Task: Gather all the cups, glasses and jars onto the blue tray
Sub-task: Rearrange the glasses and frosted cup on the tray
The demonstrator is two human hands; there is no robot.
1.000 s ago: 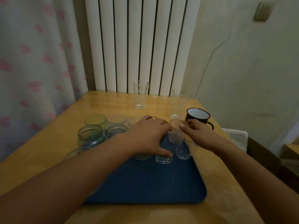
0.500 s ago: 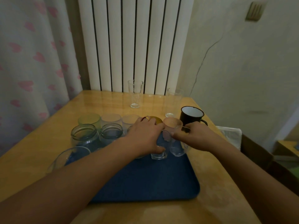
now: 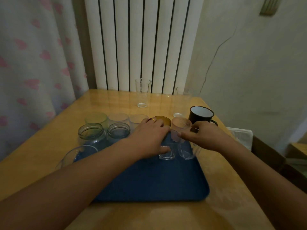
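Note:
The blue tray (image 3: pixel 154 181) lies on the wooden table. Along its far edge stand a green glass (image 3: pixel 96 119), two clear glasses (image 3: pixel 118 118), an amber glass (image 3: pixel 163 120) and a pinkish frosted glass (image 3: pixel 180 124). Two glass jars (image 3: pixel 91 132) (image 3: pixel 118 131) stand in front of them, and a clear bowl (image 3: pixel 78 154) sits at the tray's left. My left hand (image 3: pixel 148 139) grips a small clear glass (image 3: pixel 167 153) on the tray. My right hand (image 3: pixel 203 136) holds another small clear glass (image 3: pixel 186 151) beside it by its rim.
Off the tray, two tall clear glasses (image 3: pixel 142 92) (image 3: pixel 181 102) stand near the table's far edge, and a black enamel mug (image 3: pixel 200 115) sits at the right edge. A white radiator (image 3: pixel 141 42) is behind, a curtain to the left.
Both hands stay on the two small glasses at the tray's far right and have barely shifted. The camera view has tilted a little.

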